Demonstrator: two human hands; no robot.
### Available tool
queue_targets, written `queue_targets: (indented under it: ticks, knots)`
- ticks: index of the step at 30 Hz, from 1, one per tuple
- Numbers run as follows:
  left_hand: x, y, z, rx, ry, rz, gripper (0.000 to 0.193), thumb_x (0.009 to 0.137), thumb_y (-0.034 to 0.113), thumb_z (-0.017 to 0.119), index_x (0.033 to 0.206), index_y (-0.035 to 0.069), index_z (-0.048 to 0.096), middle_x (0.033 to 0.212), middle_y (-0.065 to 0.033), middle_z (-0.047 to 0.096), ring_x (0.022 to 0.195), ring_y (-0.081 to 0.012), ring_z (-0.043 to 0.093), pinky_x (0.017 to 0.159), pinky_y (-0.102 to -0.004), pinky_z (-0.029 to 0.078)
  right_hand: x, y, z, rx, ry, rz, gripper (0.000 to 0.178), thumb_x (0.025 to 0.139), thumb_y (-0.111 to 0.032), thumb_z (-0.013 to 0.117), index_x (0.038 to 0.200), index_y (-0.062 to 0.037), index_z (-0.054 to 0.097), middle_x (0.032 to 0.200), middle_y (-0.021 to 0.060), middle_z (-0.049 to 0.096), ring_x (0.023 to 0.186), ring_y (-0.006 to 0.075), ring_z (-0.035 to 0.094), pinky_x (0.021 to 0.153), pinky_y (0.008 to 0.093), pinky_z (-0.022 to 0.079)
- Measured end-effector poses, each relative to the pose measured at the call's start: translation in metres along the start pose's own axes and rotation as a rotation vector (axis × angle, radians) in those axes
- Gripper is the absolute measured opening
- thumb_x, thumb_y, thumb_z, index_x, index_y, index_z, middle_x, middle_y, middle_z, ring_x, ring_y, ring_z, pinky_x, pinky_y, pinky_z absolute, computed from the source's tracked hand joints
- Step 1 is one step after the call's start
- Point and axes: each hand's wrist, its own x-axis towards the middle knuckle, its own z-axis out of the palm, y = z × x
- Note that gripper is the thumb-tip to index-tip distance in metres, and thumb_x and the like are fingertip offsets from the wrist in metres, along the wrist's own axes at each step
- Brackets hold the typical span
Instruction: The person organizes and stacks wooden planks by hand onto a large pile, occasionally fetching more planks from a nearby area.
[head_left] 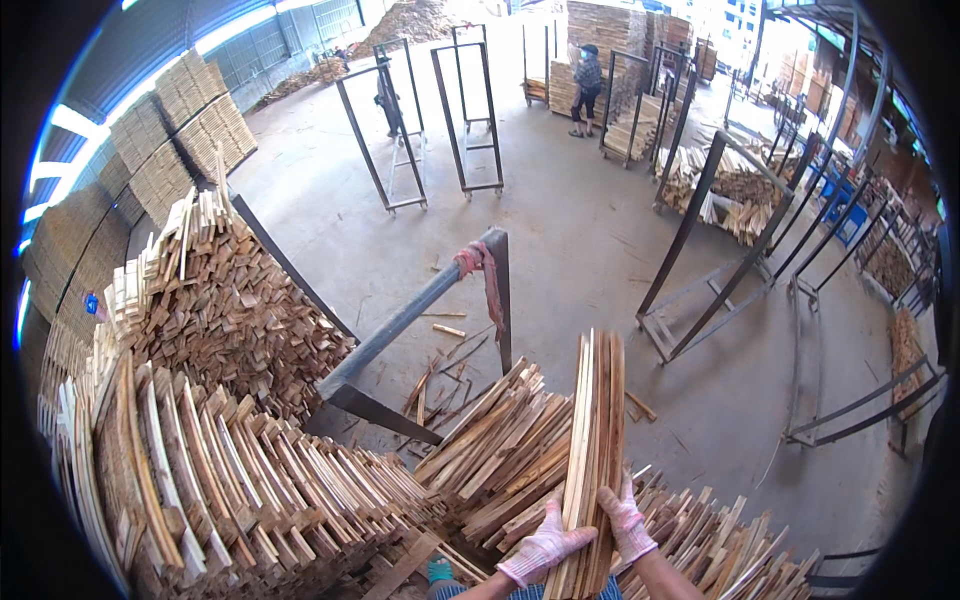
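Gloved left hand [545,545] and right hand [627,520] clasping upright bundle of wooden slats [592,440]; slat pile [500,450] beneath

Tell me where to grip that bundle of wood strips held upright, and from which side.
Grip the bundle near its lower end, one hand on each flat side, as the left hand and right hand do now. The strips are long, thin and loose, standing on edge, so squeezing from both sides likely keeps them together. The pile lies just left of it.
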Motion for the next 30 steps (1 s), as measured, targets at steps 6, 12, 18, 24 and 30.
queue_targets:
  ticks: [6, 12, 18, 24, 30]
  knots:
    - [-0.081, 0.108, 0.005, -0.013, -0.076, 0.143, 0.110, 0.078, 0.020, 0.089, 0.151, 0.003, 0.008, 0.127, -0.0169, 0.056, 0.114, -0.0248, 0.058, 0.095, -0.0393, 0.054, -0.024, -0.115, 0.013, 0.006, -0.254, -0.191, 0.109, 0.080, -0.034, 0.087, 0.161, -0.0102, 0.017, 0.145, 0.0128, 0.048, 0.129, 0.0244, 0.050, 0.108, 0.0376, 0.045]
    - [-0.067, 0.120, 0.035, -0.102, 0.310, 0.434, 0.091, 0.075, 0.007, 0.088, 0.136, 0.006, 0.021, 0.119, -0.0126, 0.059, 0.103, -0.0188, 0.063, 0.090, -0.0329, 0.058, -0.007, -0.158, 0.055, 0.054, -0.475, -0.047, 0.100, 0.085, -0.029, 0.083, 0.161, -0.0072, 0.021, 0.145, 0.0136, 0.051, 0.130, 0.0230, 0.051, 0.110, 0.0372, 0.043]
    - [-0.123, 0.125, 0.026, -0.280, 0.265, 0.572, 0.090, 0.079, 0.007, 0.084, 0.142, 0.004, 0.021, 0.122, -0.0144, 0.059, 0.105, -0.0217, 0.064, 0.088, -0.0351, 0.058, -0.041, -0.184, 0.082, -0.058, -0.548, -0.079, 0.103, 0.083, -0.022, 0.084, 0.161, -0.0070, 0.018, 0.144, 0.0129, 0.051, 0.130, 0.0218, 0.050, 0.111, 0.0364, 0.042]
    - [-0.175, 0.176, 0.027, -0.318, 0.363, 0.675, 0.072, 0.085, 0.004, 0.079, 0.140, 0.007, 0.033, 0.122, -0.0120, 0.062, 0.107, -0.0216, 0.065, 0.089, -0.0352, 0.059, -0.048, -0.249, 0.109, -0.098, -0.664, -0.142, 0.106, 0.082, -0.021, 0.085, 0.161, -0.0070, 0.018, 0.139, 0.0124, 0.054, 0.125, 0.0200, 0.054, 0.104, 0.0335, 0.047]
    - [-0.191, 0.183, 0.038, -0.214, 0.450, 0.776, 0.073, 0.081, -0.002, 0.077, 0.139, 0.006, 0.032, 0.122, -0.0138, 0.062, 0.104, -0.0230, 0.067, 0.087, -0.0369, 0.060, -0.073, -0.244, 0.124, -0.023, -0.657, -0.130, 0.108, 0.079, -0.026, 0.087, 0.160, -0.0058, 0.018, 0.144, 0.0141, 0.050, 0.131, 0.0217, 0.049, 0.111, 0.0369, 0.043]
